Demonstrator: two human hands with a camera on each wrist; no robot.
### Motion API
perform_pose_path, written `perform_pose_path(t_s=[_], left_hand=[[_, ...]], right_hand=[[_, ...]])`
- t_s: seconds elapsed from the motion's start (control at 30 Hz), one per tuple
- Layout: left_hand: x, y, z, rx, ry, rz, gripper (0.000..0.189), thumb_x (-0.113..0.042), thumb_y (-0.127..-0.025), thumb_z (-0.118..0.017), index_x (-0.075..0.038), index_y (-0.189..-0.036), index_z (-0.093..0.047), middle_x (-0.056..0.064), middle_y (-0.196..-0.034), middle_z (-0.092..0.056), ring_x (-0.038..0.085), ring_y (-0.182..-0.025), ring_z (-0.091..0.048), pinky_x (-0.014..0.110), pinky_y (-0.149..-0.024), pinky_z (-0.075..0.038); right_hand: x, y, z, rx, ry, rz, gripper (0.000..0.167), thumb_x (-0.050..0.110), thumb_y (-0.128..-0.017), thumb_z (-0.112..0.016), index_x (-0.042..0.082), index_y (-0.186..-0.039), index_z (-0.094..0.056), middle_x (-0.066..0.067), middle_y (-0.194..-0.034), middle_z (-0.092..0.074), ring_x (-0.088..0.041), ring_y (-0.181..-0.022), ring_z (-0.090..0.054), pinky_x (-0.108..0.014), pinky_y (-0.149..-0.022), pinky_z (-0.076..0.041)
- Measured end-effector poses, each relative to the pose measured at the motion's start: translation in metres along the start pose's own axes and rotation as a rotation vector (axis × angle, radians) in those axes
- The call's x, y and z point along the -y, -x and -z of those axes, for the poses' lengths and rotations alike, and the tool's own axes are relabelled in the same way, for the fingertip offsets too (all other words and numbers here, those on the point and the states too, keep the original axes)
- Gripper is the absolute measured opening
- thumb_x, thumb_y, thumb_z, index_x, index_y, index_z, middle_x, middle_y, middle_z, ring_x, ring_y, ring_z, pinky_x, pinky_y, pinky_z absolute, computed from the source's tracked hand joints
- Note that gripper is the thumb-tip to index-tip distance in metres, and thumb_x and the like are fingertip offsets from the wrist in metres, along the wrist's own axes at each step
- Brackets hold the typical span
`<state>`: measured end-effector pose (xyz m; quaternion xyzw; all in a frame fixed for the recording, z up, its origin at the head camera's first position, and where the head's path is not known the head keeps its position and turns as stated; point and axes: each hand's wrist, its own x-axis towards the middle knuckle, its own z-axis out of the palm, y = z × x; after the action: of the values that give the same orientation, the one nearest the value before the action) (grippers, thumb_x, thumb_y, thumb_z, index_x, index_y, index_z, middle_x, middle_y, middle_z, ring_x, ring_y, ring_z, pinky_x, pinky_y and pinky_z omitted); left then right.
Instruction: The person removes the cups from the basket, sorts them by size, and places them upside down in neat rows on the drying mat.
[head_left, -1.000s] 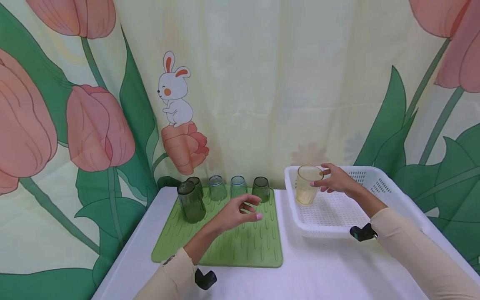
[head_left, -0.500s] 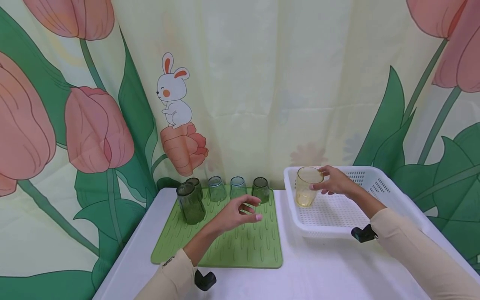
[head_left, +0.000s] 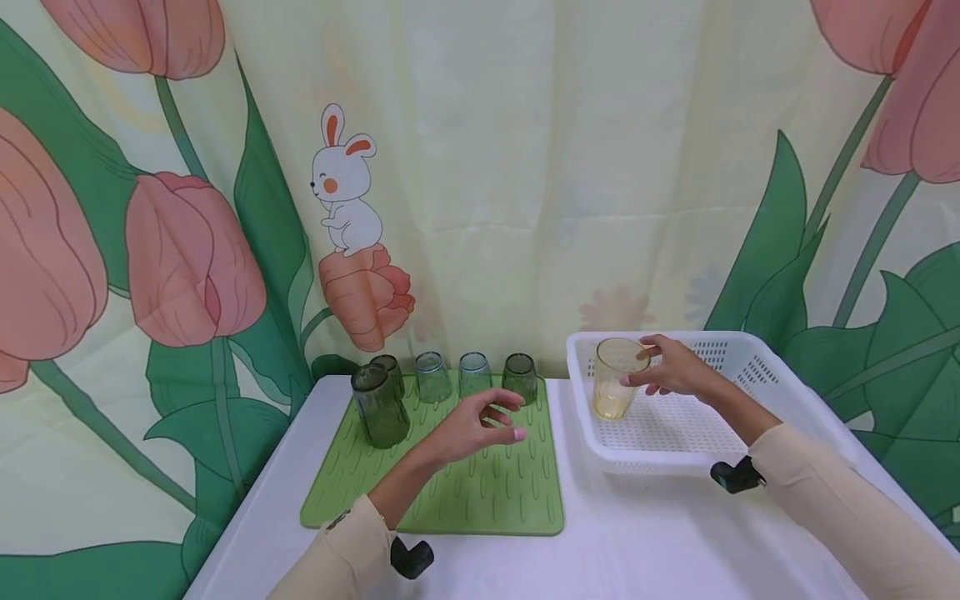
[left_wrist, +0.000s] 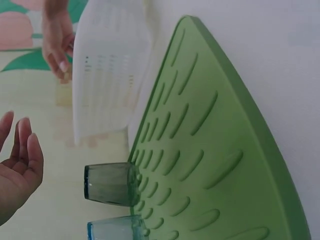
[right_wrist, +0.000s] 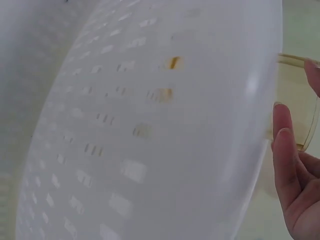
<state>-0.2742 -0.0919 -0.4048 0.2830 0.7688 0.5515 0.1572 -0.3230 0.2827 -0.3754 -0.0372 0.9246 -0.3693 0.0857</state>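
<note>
My right hand (head_left: 670,367) grips a yellow-tinted glass (head_left: 613,402) by its upper part, thumb and fingers at the rim. The glass stands nearly upright inside the left end of a white perforated basket (head_left: 660,463); whether its base touches the basket floor is hard to tell. In the right wrist view the basket wall (right_wrist: 200,165) hides much of the glass (right_wrist: 295,95). Above a green ridged drying mat (head_left: 480,512) my left hand (head_left: 480,427) hovers, fingers loosely bent and holding nothing.
Several glasses stand on the mat: a tall dark one (head_left: 381,408) at left, a dark one (head_left: 390,367) partly hidden behind it, two bluish ones (head_left: 432,379) at the back, and a grey one (head_left: 520,379) at the back right. A patterned curtain (head_left: 487,167) hangs behind the white-covered table (head_left: 600,542).
The right hand and the yellow glass have sunk slightly lower in the basket. My left hand stays in nearly the same place, and the other glasses have not moved.
</note>
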Motion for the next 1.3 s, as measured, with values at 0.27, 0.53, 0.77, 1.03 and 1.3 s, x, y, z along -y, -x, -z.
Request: perform_pose_path(t_s=[0.27, 0.53, 0.77, 1.03, 1.3], left_hand=[[-0.005, -0.008, -0.003, 0.022, -0.010, -0.021, 0.049, -0.031, -0.090, -0.075, -0.018, -0.134, -0.059, 0.004, -0.132, -0.058, 0.019, -0.109, -0.058, 0.032, -0.086, -0.053], [-0.013, -0.017, -0.003, 0.019, -0.033, -0.032, 0.049, -0.030, -0.089, -0.075, -0.018, -0.134, -0.059, 0.003, -0.131, -0.059, 0.017, -0.109, -0.059, 0.032, -0.091, -0.052], [-0.021, -0.027, -0.004, 0.013, -0.058, -0.048, 0.048, -0.030, -0.090, -0.075, -0.019, -0.133, -0.059, 0.001, -0.130, -0.059, 0.016, -0.111, -0.059, 0.033, -0.092, -0.052], [-0.032, -0.035, -0.005, -0.015, -0.050, -0.072, 0.052, -0.029, -0.090, -0.075, -0.015, -0.136, -0.056, 0.002, -0.131, -0.060, 0.030, -0.122, -0.057, 0.034, -0.099, -0.050], [-0.038, -0.036, -0.005, -0.036, -0.042, -0.115, 0.058, -0.031, -0.090, -0.074, -0.013, -0.141, -0.051, 0.004, -0.138, -0.058, 0.024, -0.126, -0.056, 0.041, -0.106, -0.048]], right_hand=[[-0.003, 0.008, -0.004, -0.005, 0.020, 0.026, 0.100, 0.043, -0.081, -0.083, -0.006, -0.150, -0.030, -0.033, -0.148, -0.039, -0.022, -0.078, -0.066, -0.039, -0.078, -0.059], [-0.002, 0.017, -0.008, 0.001, -0.047, 0.090, 0.100, 0.042, -0.079, -0.084, -0.004, -0.149, -0.031, -0.030, -0.150, -0.038, -0.023, -0.076, -0.065, -0.041, -0.078, -0.060], [0.002, 0.026, -0.001, -0.032, -0.035, 0.127, 0.095, 0.043, -0.082, -0.082, -0.004, -0.149, -0.032, -0.028, -0.148, -0.043, -0.024, -0.078, -0.069, -0.040, -0.076, -0.059], [0.017, 0.040, 0.014, -0.073, -0.060, 0.182, 0.089, 0.041, -0.085, -0.080, 0.000, -0.148, -0.034, -0.025, -0.146, -0.046, -0.023, -0.080, -0.070, -0.034, -0.072, -0.057], [0.041, 0.062, 0.014, -0.071, -0.105, 0.239, 0.082, 0.037, -0.085, -0.080, 0.006, -0.147, -0.037, -0.020, -0.145, -0.049, -0.024, -0.083, -0.072, -0.039, -0.072, -0.056]])
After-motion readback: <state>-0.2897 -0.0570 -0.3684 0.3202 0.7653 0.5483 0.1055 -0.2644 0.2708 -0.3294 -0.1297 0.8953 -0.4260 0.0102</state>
